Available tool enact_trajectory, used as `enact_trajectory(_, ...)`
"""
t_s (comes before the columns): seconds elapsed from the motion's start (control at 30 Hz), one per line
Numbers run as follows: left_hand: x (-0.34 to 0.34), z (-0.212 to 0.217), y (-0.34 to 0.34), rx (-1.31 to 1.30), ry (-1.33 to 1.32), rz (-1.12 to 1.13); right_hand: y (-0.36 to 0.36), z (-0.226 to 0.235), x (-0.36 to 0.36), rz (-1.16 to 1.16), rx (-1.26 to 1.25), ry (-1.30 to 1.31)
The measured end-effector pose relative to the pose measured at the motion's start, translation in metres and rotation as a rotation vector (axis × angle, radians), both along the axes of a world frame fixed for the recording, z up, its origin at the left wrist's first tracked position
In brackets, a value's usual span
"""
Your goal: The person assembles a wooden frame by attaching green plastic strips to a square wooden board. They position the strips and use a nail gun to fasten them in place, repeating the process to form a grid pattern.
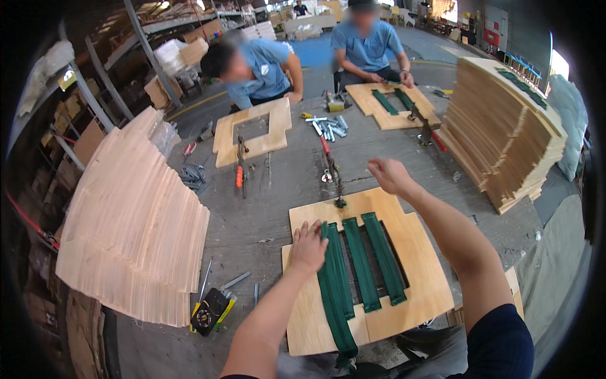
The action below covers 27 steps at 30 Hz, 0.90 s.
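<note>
Wooden frame [424, 268] on the desk [281, 196], three green straps [361, 265] spanning its opening, a longer strap [336, 309] at their left. The left hand's [308, 247] grip lies spread at that strap's upper end; the right hand's [389, 176] is curled, contents indeterminable.

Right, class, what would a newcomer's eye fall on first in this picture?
Probably the green straps over the nearest wooden frame, lower centre, with the left hand at their upper left. Next, likely the left wood stack and the right wood stack, at either side of the grey table.
</note>
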<state>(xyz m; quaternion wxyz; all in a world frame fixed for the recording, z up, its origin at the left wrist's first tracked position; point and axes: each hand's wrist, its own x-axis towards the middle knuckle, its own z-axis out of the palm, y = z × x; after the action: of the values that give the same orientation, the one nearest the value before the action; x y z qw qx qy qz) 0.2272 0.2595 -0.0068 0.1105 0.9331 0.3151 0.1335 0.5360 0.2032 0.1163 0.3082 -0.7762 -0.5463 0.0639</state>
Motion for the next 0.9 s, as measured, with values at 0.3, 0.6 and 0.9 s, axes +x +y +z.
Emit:
enact_trajectory(0.3, 0.009, 0.002, -0.006, -0.023, 0.019, -0.05, 0.243, -0.082, 0.033, -0.175, -0.033, 0.123)
enact_trajectory(0.6, 0.008, 0.003, 0.001, -0.081, 0.02, -0.046, 0.288, -0.073, 0.04, -0.155, 0.139, 0.328)
enact_trajectory(0.9, 0.011, 0.003, -0.005, 0.004, -0.038, -0.02, 0.16, 0.036, 0.015, 0.156, 0.164, 0.646)
